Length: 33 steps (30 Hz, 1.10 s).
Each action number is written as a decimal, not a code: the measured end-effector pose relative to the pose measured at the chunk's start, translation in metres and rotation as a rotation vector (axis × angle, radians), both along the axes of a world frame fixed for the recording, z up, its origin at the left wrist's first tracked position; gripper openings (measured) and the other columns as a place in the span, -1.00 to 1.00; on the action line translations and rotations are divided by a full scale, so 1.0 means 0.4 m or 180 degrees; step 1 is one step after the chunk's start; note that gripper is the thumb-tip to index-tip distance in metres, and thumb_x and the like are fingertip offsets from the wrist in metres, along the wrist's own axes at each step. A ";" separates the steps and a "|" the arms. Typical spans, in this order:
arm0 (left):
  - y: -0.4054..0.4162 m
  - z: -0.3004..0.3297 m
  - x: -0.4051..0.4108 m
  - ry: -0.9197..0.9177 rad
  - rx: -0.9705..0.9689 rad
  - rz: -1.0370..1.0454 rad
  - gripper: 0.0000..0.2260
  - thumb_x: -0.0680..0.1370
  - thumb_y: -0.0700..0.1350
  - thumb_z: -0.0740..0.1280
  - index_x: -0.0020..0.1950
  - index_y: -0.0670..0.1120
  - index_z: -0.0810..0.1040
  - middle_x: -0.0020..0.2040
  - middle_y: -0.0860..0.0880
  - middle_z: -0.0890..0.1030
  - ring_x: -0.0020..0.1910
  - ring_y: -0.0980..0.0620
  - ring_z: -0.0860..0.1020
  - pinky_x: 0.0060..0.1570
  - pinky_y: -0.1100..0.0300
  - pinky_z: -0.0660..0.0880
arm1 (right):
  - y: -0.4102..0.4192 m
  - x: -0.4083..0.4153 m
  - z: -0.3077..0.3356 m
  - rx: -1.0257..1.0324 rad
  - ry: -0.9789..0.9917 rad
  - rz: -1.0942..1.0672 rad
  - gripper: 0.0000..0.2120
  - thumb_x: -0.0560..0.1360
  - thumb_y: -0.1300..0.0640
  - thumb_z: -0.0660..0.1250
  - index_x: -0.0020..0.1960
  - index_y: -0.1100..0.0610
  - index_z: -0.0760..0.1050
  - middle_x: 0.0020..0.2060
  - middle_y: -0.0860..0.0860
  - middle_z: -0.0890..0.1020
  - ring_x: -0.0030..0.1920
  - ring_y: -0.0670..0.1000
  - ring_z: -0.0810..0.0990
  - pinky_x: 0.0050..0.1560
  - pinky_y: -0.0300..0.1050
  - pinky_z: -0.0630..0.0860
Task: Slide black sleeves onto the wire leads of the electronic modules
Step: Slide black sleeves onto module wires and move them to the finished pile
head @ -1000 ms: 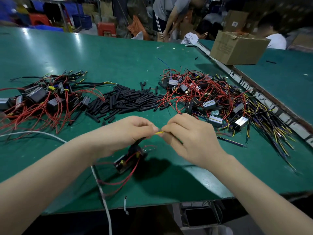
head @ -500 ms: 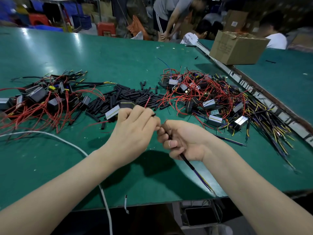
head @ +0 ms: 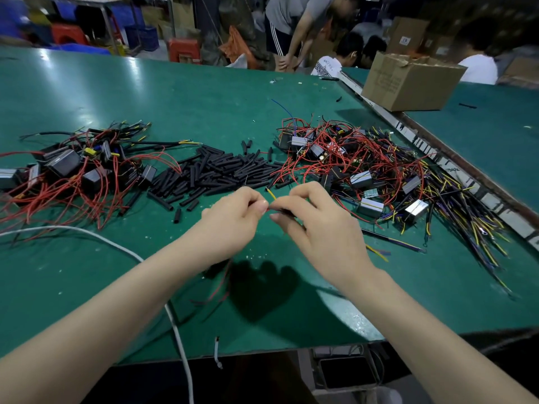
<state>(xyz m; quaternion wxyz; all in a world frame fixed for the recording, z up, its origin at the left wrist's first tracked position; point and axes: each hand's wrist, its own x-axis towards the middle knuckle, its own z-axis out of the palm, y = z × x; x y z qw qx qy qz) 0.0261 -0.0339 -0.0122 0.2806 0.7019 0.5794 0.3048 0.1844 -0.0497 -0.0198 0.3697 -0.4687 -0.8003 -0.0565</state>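
Above the table's point(head: 204, 91) near edge, the left hand point(head: 233, 220) pinches a yellow-tipped wire lead point(head: 271, 194); the right hand point(head: 318, 225) grips what looks like a black sleeve point(head: 287, 212); loose sleeves point(head: 215, 170) lie heaped mid-table.

Single head-worn wide-angle view, looking forward and down, close over both hands, green table point(head: 204, 91) stretching far ahead, edges curved.

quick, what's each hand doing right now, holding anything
Left hand: fingers pinch a wire lead.
Right hand: fingers pinch a black sleeve.
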 end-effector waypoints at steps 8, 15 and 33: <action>-0.003 0.003 0.004 0.0406 -0.0116 0.0075 -0.86 0.64 -0.03 0.13 -0.06 -0.01 0.43 -0.34 0.10 0.37 -0.26 0.07 0.37 -0.19 0.19 0.25 | 0.014 -0.002 0.007 0.0720 -0.1018 -0.0111 -0.79 0.56 0.05 0.27 -0.15 0.09 0.61 -0.19 -0.01 0.58 -0.24 0.05 0.56 -0.52 -0.09 0.42; -0.013 -0.035 -0.008 0.1106 0.1058 -0.0071 -0.92 0.63 -0.06 0.14 -0.03 0.05 0.40 -0.11 0.14 0.31 0.01 -0.02 0.30 -0.11 0.11 0.05 | 0.054 0.012 0.018 -0.1844 0.0199 0.0519 -0.92 0.54 0.08 0.35 -0.10 0.06 0.59 -0.25 -0.13 0.47 -0.23 -0.18 0.43 -0.14 -0.24 0.28; -0.010 -0.007 -0.005 -0.0576 0.0022 -0.0009 -0.85 0.57 -0.03 0.28 -0.09 0.05 0.64 -0.39 0.09 0.52 -0.42 0.16 0.34 -0.31 0.21 0.29 | 0.003 0.018 -0.016 -0.1965 0.1985 0.0919 -0.62 0.50 0.33 0.35 -0.01 -0.18 0.50 -0.22 -0.12 0.57 -0.16 -0.14 0.55 -0.11 -0.24 0.46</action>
